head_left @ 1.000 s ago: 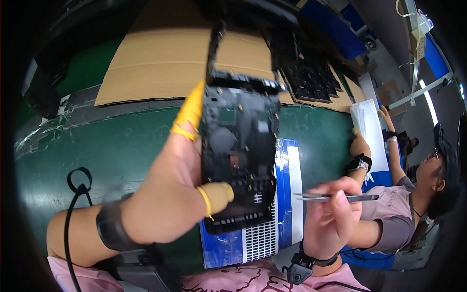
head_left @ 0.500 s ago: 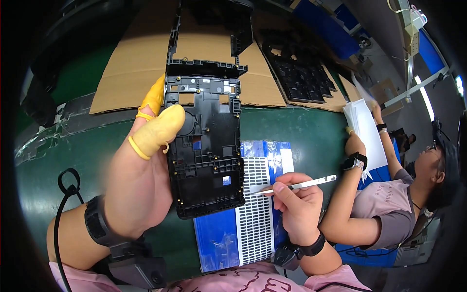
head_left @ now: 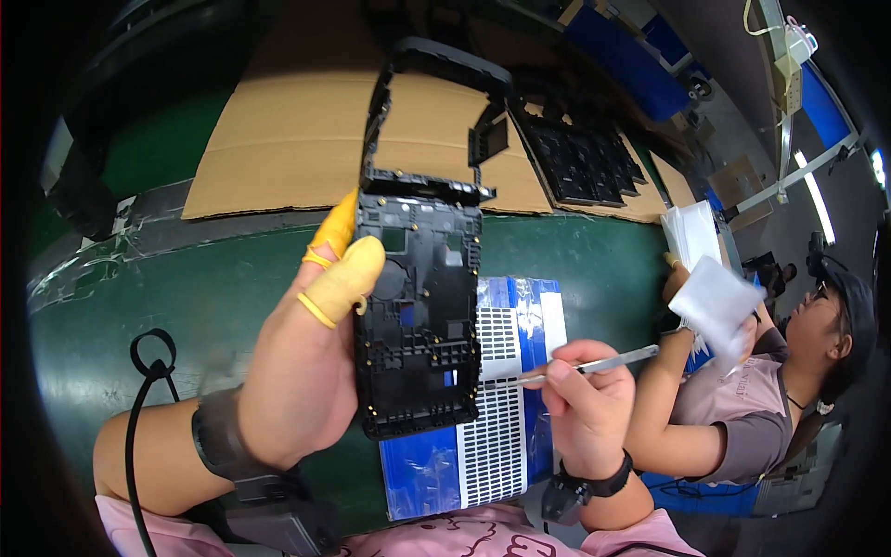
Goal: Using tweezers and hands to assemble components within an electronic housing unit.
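Observation:
A black plastic housing (head_left: 422, 320) with small brass inserts and an open frame at its far end is gripped along its left side by my left hand (head_left: 311, 357). Yellow finger cots cover that thumb and a finger. In my right hand (head_left: 594, 408), pinched between thumb and fingers, is a pair of metal tweezers (head_left: 603, 363). Their tips point left, over a white sheet of small black rectangular stickers (head_left: 494, 436) just right of the housing. Whether the tips hold a sticker is too small to tell. Beneath the sheet lies a blue plastic-wrapped board (head_left: 418, 473).
Brown cardboard (head_left: 278, 148) covers the far part of the green table (head_left: 186, 288). Several black housings (head_left: 575, 162) are laid out at the far right. To my right a co-worker (head_left: 742, 390) handles a translucent bag (head_left: 715, 302) beside stacked white sheets (head_left: 689, 232).
My left hand and the housing have shifted right and toward me, with the housing tilted differently. My right hand with the tweezers has moved slightly right. The co-worker has lifted a bag.

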The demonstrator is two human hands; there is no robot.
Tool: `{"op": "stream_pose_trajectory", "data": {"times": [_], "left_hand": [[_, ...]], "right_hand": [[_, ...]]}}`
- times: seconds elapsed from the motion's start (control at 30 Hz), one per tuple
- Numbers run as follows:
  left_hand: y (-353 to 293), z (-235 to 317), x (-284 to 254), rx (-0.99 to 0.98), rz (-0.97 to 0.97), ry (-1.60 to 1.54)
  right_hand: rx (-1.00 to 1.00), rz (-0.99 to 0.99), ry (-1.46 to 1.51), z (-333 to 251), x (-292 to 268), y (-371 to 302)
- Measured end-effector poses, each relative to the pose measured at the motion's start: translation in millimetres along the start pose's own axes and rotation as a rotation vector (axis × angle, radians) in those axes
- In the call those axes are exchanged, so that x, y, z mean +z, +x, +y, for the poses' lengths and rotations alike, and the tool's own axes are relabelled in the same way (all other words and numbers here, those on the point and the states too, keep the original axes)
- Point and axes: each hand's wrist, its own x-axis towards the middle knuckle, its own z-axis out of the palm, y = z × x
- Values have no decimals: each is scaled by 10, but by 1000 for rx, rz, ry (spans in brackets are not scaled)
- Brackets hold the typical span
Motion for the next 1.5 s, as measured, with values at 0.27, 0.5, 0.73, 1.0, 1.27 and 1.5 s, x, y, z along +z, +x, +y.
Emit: {"op": "stream_pose_trajectory", "data": {"times": [0.27,0.5,0.73,1.0,1.27,1.5], "left_hand": [[-107,-102,132,-66,18,-48],[-151,-92,155,-68,-24,-57],[-142,-92,119,-76,-52,-97],[-167,-93,102,-65,-52,-95],[-153,-81,60,-89,-84,-159],[179,204,-218,28,68,210]], "right_hand": [[-47,-159,23,-330,431,13],[-63,-184,-8,-189,535,56],[-92,-170,-42,-157,528,68],[-78,-135,-55,-144,557,38],[-99,-109,1,-158,536,8],[-267,52,101,-287,143,23]]}}
